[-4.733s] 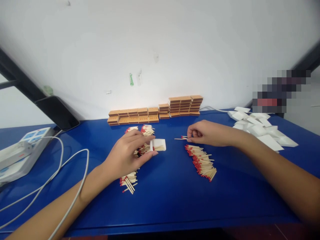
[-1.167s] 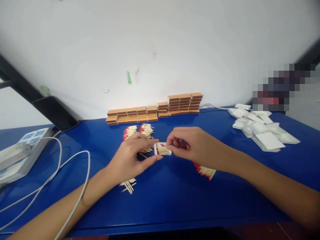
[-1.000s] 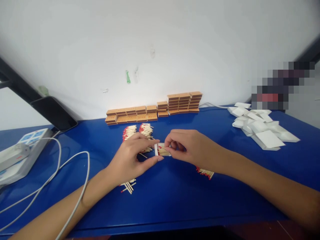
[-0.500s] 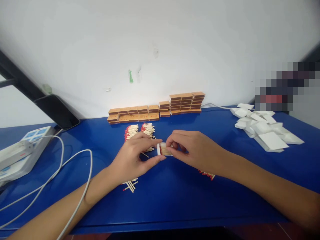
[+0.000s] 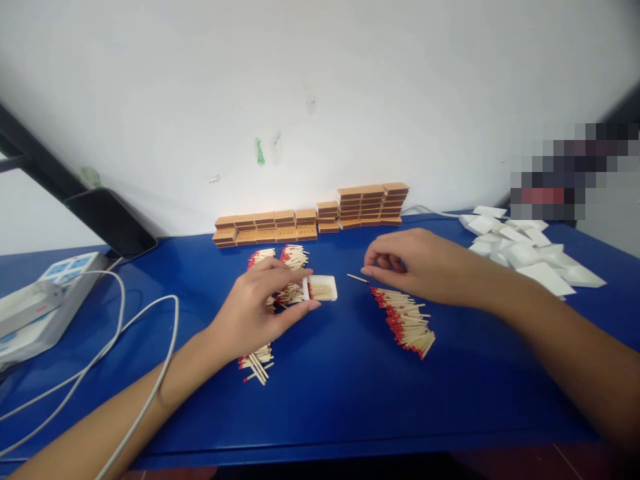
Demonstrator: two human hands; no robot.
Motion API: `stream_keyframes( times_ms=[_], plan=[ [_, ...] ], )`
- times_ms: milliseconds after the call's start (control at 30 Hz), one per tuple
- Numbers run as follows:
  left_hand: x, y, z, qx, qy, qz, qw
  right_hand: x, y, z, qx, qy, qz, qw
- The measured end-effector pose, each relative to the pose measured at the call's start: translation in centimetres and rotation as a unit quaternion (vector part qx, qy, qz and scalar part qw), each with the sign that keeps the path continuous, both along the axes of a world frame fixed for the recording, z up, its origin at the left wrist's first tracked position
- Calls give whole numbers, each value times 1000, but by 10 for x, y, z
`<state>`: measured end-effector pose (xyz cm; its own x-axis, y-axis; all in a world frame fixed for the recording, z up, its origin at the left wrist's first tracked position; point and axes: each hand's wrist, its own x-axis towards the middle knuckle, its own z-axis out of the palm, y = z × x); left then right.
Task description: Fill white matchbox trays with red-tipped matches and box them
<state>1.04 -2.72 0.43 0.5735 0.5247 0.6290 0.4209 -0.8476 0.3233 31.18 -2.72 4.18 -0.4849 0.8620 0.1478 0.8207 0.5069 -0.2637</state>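
My left hand (image 5: 265, 300) grips the left end of a small white matchbox tray (image 5: 327, 280) between thumb and index finger. A few matches (image 5: 320, 292) lie in the tray, red heads to the left. To the right, my right hand (image 5: 395, 260) is above the table, its thumb and index finger close together. Whether anything is between them is hidden. A single match (image 5: 358, 278) shows just below and left of those fingertips. Below my right hand lies a fanned pile of red-headed matches (image 5: 405, 320). More match piles (image 5: 295, 255) lie behind and beside my left hand, partly covered by it.
Stacked orange-brown matchboxes (image 5: 360, 203) line the wall at the back of the blue table (image 5: 320, 393). White folded paper trays (image 5: 540, 247) are heaped at the right. A power strip (image 5: 60, 293), white cable (image 5: 173, 333) and dark phone-like slab (image 5: 113, 223) are at the left.
My right hand has left the tray and moved right and away from me, uncovering the right match pile. My left hand, still gripping the tray, has shifted slightly left.
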Motion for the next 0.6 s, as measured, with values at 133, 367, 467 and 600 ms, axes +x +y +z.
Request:
stream_keyframes(
  times_ms=[133,367,467,600],
  plan=[
    [-2,1,1,4,4,4,1000,17,11,-1,-103,-35,-33,994],
    [-3,1,0,9,18,7,1000,28,11,-1,-219,-77,-33,972],
    [-4,2,0,10,15,4,1000,27,10,-1,-236,-78,-29,968],
    [-4,2,0,10,15,4,1000,24,10,-2,-233,-88,-33,968]
  ],
)
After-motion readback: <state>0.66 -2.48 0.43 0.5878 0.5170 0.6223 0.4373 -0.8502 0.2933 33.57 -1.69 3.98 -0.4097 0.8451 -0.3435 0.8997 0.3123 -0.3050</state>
